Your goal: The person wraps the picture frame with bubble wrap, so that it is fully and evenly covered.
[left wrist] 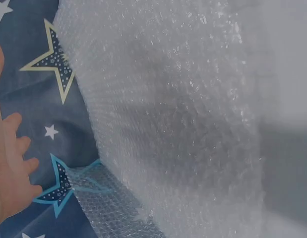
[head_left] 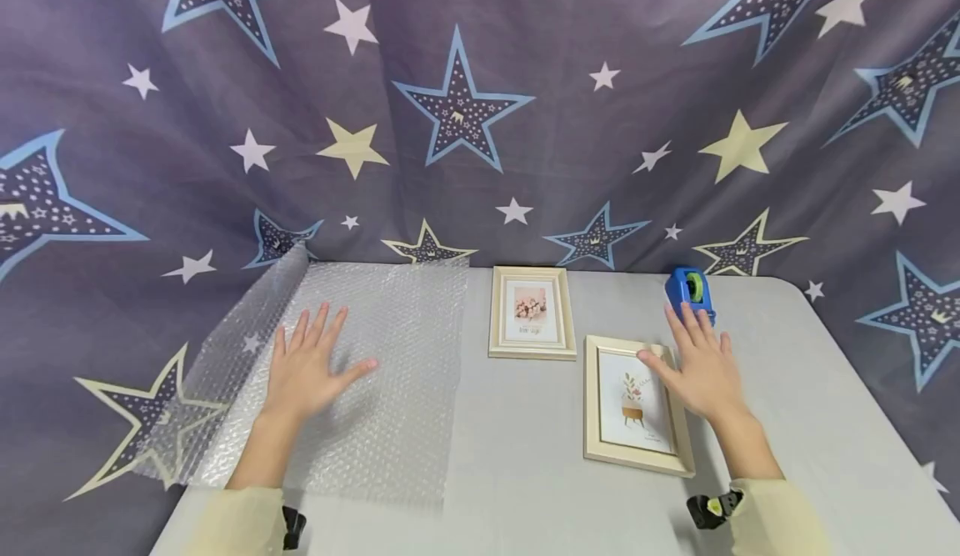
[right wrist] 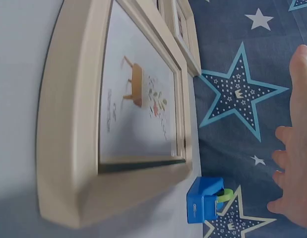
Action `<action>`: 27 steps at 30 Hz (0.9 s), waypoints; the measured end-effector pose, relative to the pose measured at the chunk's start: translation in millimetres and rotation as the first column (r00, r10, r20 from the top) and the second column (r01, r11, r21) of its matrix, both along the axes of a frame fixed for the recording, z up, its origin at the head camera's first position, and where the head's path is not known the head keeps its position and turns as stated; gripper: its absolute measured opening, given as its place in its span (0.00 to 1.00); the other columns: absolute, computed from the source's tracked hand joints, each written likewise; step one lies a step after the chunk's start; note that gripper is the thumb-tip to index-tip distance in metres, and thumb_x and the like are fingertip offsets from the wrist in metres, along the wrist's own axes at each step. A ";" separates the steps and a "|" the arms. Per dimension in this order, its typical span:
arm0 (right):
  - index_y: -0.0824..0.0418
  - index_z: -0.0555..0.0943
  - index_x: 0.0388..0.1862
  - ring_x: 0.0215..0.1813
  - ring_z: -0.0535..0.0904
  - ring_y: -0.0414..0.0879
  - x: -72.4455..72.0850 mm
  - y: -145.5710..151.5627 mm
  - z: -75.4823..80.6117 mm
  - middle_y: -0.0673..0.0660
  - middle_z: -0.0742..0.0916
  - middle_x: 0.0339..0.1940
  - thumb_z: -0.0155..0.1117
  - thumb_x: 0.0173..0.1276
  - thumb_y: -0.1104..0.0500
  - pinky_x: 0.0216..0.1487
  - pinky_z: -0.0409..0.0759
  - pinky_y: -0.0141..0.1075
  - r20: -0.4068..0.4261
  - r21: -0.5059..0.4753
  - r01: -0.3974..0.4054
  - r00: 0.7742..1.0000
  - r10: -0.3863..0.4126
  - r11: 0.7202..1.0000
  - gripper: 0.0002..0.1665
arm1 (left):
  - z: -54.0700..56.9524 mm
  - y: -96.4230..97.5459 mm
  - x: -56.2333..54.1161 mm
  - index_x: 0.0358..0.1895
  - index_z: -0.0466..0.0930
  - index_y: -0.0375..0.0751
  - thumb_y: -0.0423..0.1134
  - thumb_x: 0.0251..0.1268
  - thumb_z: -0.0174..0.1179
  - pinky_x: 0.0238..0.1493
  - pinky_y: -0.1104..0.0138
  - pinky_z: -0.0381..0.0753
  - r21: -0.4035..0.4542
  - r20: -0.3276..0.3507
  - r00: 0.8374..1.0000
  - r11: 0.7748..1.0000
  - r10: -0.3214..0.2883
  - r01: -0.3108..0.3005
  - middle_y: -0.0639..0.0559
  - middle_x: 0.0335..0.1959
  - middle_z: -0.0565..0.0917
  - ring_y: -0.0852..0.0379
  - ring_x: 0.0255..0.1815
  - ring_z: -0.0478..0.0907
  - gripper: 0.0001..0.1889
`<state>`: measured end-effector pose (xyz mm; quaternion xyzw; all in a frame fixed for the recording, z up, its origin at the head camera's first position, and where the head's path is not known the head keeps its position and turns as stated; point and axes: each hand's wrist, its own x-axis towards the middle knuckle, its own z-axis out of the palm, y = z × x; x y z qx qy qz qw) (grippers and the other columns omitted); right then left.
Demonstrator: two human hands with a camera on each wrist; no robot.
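Observation:
In the head view my left hand [head_left: 303, 377] hovers with spread fingers over a sheet of bubble wrap [head_left: 405, 389], holding nothing. My right hand [head_left: 701, 368], fingers also spread, is above the right edge of a cream picture frame [head_left: 637, 460] with a potted-plant print. Its fingertips overlap the blue tape dispenser [head_left: 678, 289] in this view. A second cream picture frame [head_left: 532, 354], with a pink flower print, lies farther back. The right wrist view shows the near frame [right wrist: 93, 193] close up, and the empty right hand [right wrist: 299, 144] at the edge.
A light grey table [head_left: 525, 439] carries everything. The bubble wrap's left part hangs past the table's left edge and its back corner folds up against the dark star-patterned curtain [head_left: 570, 147]. That curtain stands right behind the table and along both sides.

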<state>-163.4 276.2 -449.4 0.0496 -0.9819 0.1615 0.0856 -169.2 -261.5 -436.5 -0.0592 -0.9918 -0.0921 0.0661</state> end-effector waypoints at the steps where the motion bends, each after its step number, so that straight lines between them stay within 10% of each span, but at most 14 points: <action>1: 0.56 0.49 0.78 0.79 0.44 0.67 -1.3 -0.7 -0.3 0.66 0.54 0.79 0.49 0.67 0.31 0.71 0.43 0.73 0.001 -0.005 -0.004 1.000 0.004 1.000 0.51 | 0.8 0.5 -0.7 0.78 0.42 0.53 0.76 0.56 0.48 0.75 0.35 0.30 0.000 0.004 1.000 1.000 0.001 -0.001 0.39 0.79 0.47 0.30 0.78 0.44 0.52; 20: 0.64 0.57 0.75 0.78 0.52 0.66 -28.3 -50.6 -10.3 0.69 0.61 0.76 0.59 0.63 0.35 0.78 0.50 0.60 -0.009 -0.113 -0.077 0.997 0.077 0.991 0.52 | -9.0 -34.4 -12.5 0.75 0.50 0.39 0.72 0.61 0.48 0.70 0.32 0.51 -0.007 0.091 0.994 0.998 0.067 -0.066 0.29 0.74 0.56 0.26 0.71 0.55 0.49; 27: 0.65 0.60 0.73 0.75 0.59 0.65 -34.7 -82.2 -8.5 0.69 0.67 0.74 0.62 0.65 0.39 0.75 0.60 0.59 0.026 -0.282 -0.087 0.995 0.098 0.955 0.48 | -12.9 -47.9 -13.9 0.72 0.51 0.28 0.59 0.64 0.52 0.67 0.31 0.56 -0.018 0.225 0.953 0.978 0.204 -0.205 0.23 0.70 0.56 0.24 0.70 0.55 0.44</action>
